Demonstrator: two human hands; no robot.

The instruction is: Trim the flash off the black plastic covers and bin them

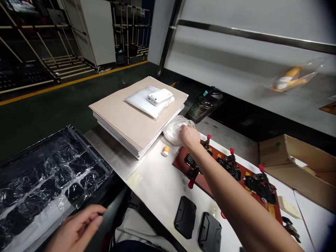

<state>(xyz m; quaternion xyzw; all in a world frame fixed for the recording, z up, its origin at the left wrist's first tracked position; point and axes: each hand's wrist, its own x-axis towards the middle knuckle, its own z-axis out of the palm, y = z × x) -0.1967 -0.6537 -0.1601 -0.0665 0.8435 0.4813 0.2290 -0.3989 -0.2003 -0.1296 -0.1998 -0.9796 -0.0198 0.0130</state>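
Right hand (pixel 189 137) on a crumpled white plastic bag (pixel 174 130), the bag lying under the palm and just left of it, toward the far end of a steel tabletop (pixel 112 154). Fingers (pixel 182 130) bent over the bag and sunk slightly into the plastic; pinching or only resting, impossible to tell from this view. Left hand (pixel 77 229) low at near left, its fingers loosely spread around nothing, just beside a black tray wrapped in clear plastic film (pixel 52 178).

Bag just right of a stack of beige card sheets (pixel 131 117). On the stack, a flat white plastic packet (pixel 140 103) with a white power bank (pixel 159 96) on top. Near the bag, a small yellow-capped plug (pixel 165 151). Under the right forearm, a red-brown fixture board (pixel 210 164) with red-handled toggle clamps (pixel 231 161) over black housings (pixel 259 189). Nearer, two black plastic casings (pixel 185 217). Farther right, a cardboard box (pixel 291 164); beyond the tabletop, a dark bottle (pixel 203 105).
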